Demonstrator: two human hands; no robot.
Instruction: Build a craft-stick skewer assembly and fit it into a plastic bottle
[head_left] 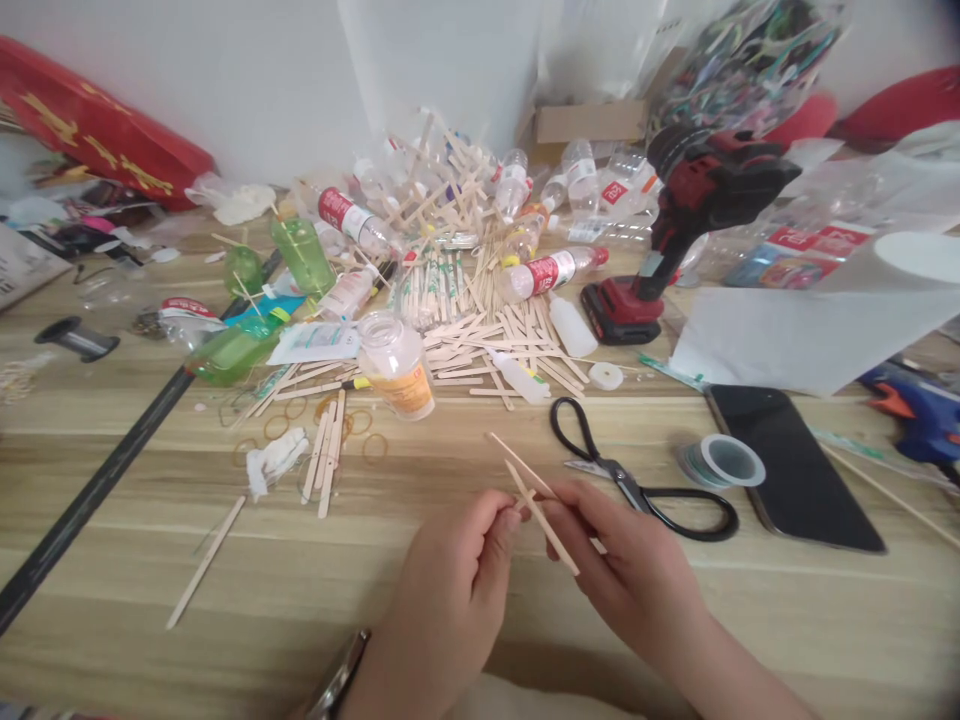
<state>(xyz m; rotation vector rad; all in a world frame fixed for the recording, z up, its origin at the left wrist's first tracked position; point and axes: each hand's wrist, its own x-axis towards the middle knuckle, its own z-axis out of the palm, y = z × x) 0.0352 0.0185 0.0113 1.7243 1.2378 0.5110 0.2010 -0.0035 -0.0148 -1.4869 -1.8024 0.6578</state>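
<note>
Two wooden sticks cross above the near table edge, between my hands. My right hand is closed round them: a flat craft stick slanting down to the right, and a thinner-looking stick behind it. My left hand is pinched at the crossing, thumb against forefinger; whatever sits between those fingertips is hidden. Black-handled scissors lie just beyond my right hand. To the left, several loose craft sticks rest near rubber bands, and a single stick lies nearer me.
A pile of craft sticks and plastic bottles covers the back. An open jar stands before it. Rightward are a cordless drill, a phone, a wire spool and a glue gun. A dark bar crosses the left.
</note>
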